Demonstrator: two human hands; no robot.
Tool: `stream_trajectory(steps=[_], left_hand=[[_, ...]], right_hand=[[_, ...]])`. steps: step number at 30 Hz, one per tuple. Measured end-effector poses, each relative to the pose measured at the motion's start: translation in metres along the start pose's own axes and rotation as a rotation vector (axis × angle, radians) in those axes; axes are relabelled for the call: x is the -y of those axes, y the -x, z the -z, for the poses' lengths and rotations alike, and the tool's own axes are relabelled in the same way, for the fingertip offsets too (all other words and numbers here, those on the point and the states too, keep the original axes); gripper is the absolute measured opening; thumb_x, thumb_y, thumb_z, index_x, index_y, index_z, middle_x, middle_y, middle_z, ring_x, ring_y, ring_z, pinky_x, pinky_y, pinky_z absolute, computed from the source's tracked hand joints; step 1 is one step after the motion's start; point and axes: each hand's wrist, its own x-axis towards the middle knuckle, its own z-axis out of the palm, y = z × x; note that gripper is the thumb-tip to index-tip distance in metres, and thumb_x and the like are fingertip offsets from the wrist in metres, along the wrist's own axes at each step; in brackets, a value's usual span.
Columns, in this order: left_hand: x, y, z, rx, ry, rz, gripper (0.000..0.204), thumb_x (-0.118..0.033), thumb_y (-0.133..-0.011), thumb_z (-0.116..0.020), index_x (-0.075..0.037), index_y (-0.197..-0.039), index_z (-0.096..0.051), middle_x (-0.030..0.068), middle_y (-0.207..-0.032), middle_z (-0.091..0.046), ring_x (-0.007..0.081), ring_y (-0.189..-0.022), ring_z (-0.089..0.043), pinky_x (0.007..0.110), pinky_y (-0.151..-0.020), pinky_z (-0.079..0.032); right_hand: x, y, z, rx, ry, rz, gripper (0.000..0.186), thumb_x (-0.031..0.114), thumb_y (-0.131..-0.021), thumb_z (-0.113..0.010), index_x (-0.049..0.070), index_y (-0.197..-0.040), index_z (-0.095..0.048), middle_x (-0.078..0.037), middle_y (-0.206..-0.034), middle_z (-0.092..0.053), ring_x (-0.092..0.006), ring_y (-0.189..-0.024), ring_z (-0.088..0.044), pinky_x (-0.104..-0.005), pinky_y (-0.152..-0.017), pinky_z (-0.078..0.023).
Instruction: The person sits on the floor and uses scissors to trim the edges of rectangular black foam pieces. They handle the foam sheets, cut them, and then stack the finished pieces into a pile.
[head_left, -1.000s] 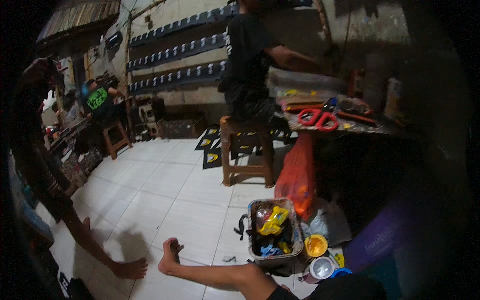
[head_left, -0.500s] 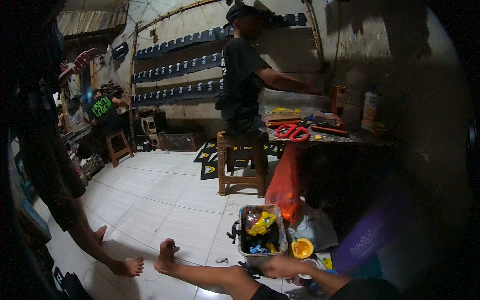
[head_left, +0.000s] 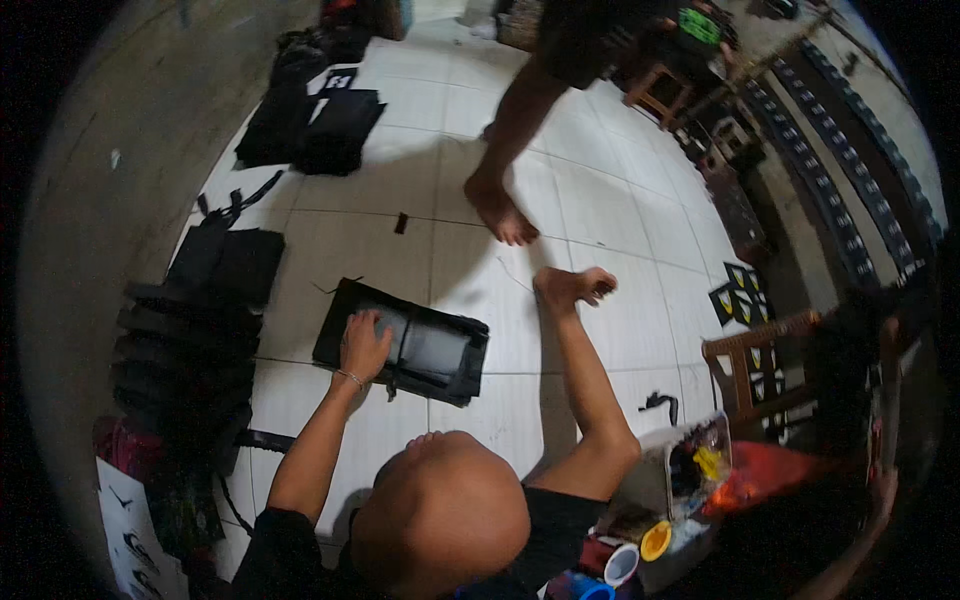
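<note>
My left hand (head_left: 365, 345) lies flat on a black rectangular stack of fabric pieces (head_left: 400, 345) on the floor, its fingers spread. The stack has a shiny grey panel on top, a dark strip across its middle and loose strap ends. In the dim right part, a forearm rising from the lower edge looks like my right arm; my right hand (head_left: 882, 488) is beside the seated person's outstretched arm. Shadow hides its fingers and anything they hold.
Folded black bags (head_left: 185, 350) are piled at left, with more black pieces (head_left: 340, 130) behind. A standing person's foot (head_left: 505, 212) is ahead. At right are a brown stool (head_left: 765, 350), a bin (head_left: 725, 455) and paint pots (head_left: 655, 540). My bent knee (head_left: 450, 510) is in front.
The view has swung left and down, bringing the black stack and my left hand into sight. My right hand has moved from beside the bin toward the far right.
</note>
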Motion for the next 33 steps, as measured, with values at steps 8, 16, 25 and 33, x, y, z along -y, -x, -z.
stream_trajectory(steps=[8,16,25,33], left_hand=[[0.01,0.021,-0.001,-0.035,-0.167,0.105,0.033,-0.023,-0.079,-0.067,0.003,-0.098,-0.059,0.0197,-0.101,-0.058,0.0359,-0.099,-0.053,0.044,-0.088,-0.043],[-0.017,0.026,-0.051,-0.072,-0.153,0.188,0.019,-0.013,-0.082,-0.063,0.003,-0.092,-0.06,0.0221,-0.095,-0.062,0.0378,-0.094,-0.06,0.046,-0.083,-0.048],[-0.028,-0.019,-0.039,0.184,-0.228,0.361,0.02,-0.016,-0.078,-0.067,0.001,-0.089,-0.067,0.0235,-0.091,-0.066,0.0391,-0.092,-0.065,0.047,-0.078,-0.053],[-0.003,-0.012,-0.047,0.285,-0.051,0.337,0.024,-0.023,-0.075,-0.069,0.0,-0.077,-0.062,0.0202,-0.079,-0.063,0.0335,-0.078,-0.063,0.041,-0.069,-0.05]], right_hand=[[0.048,-0.005,0.007,0.155,-0.41,-0.174,0.03,0.027,-0.087,-0.064,0.002,-0.073,-0.056,-0.007,-0.06,-0.051,-0.0177,-0.05,-0.042,-0.0424,-0.049,-0.036],[0.025,0.027,0.005,-0.34,-0.419,0.063,0.026,0.021,-0.08,-0.069,0.003,-0.093,-0.055,-0.009,-0.08,-0.055,-0.0164,-0.062,-0.05,-0.0349,-0.057,-0.042],[0.24,0.182,-0.116,0.144,-1.15,0.685,0.054,0.013,-0.071,-0.073,0.005,-0.12,-0.054,-0.013,-0.106,-0.061,-0.0151,-0.077,-0.061,-0.0253,-0.067,-0.05],[0.416,0.296,-0.275,1.525,-1.391,0.585,0.04,0.009,-0.086,-0.063,0.0,-0.124,-0.055,-0.005,-0.091,-0.06,-0.0115,-0.072,-0.059,-0.0263,-0.062,-0.05]])
